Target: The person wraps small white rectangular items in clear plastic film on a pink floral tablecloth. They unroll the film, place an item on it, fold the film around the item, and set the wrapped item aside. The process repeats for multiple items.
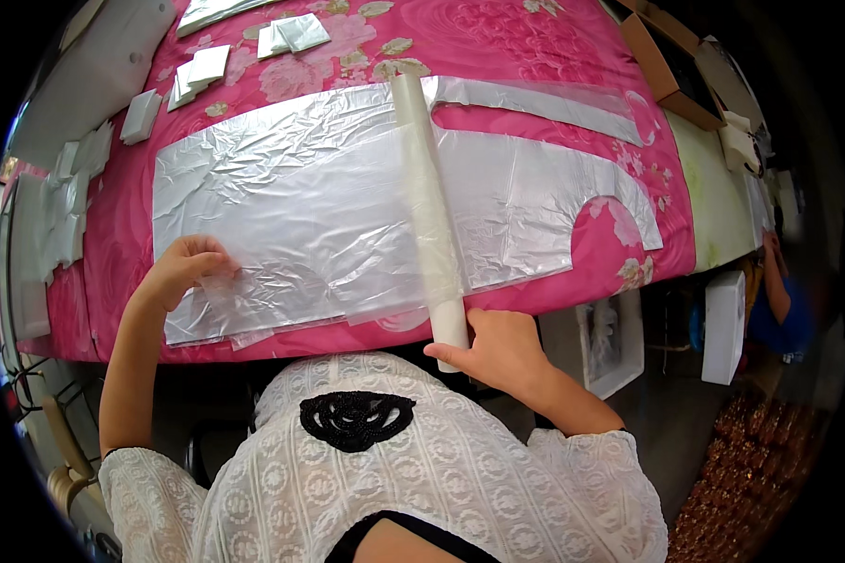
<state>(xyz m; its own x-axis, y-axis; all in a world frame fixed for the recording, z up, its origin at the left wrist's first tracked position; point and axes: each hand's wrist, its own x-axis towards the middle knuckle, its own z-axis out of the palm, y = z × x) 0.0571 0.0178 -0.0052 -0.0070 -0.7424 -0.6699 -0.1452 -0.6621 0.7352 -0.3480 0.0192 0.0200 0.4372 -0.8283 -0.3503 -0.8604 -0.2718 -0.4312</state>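
Wide sheets of shiny, wrinkled plastic film (282,216) lie across the table in front of me, with curved cutouts at their right end. Across them rests a roll of translucent plastic film (427,188), its long axis running away from me. A pale core end of the roll sticks out past the table's near edge. My right hand (505,349) is closed around that end, thumb on top. At the sheets' lower left corner, my left hand (193,270) pinches the loose film, fingers pressed together. Part of its grip is hidden by the hand itself.
A pink floral cloth (526,56) covers the table. Folded plastic packets (197,70) lie at the far left, with more piled along the left edge. An open cardboard box (671,70) stands at the far right. Another person's arm (775,281) shows beyond the table's right side.
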